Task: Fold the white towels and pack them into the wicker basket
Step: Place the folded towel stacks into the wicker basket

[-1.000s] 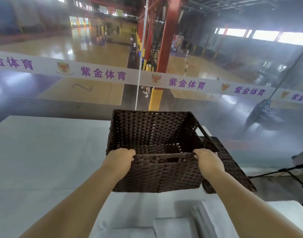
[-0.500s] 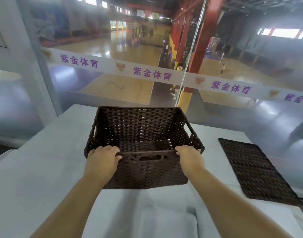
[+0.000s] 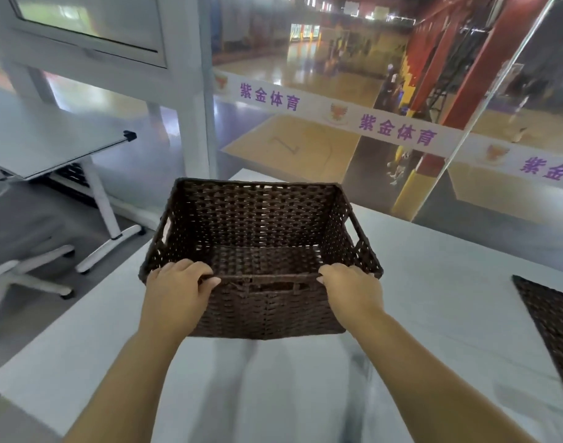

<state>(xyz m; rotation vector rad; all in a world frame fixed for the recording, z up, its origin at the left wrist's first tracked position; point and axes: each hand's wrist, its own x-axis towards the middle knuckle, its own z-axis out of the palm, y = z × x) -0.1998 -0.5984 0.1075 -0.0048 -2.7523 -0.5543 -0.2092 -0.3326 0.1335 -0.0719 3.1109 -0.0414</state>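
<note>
We grip the wicker basket (image 3: 261,251) rim with left hand (image 3: 174,289) and right hand (image 3: 350,289); we should set it level on the desk (image 3: 433,282).

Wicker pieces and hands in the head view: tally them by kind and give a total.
wicker basket: 1
flat wicker panel: 1
hands: 2, left hand and right hand, both gripping the basket's near rim
total: 4

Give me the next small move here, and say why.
Probably set the empty dark brown woven wicker basket down on the white table and let go: left hand and right hand both grip its near rim, leaving none free for folding.
</note>
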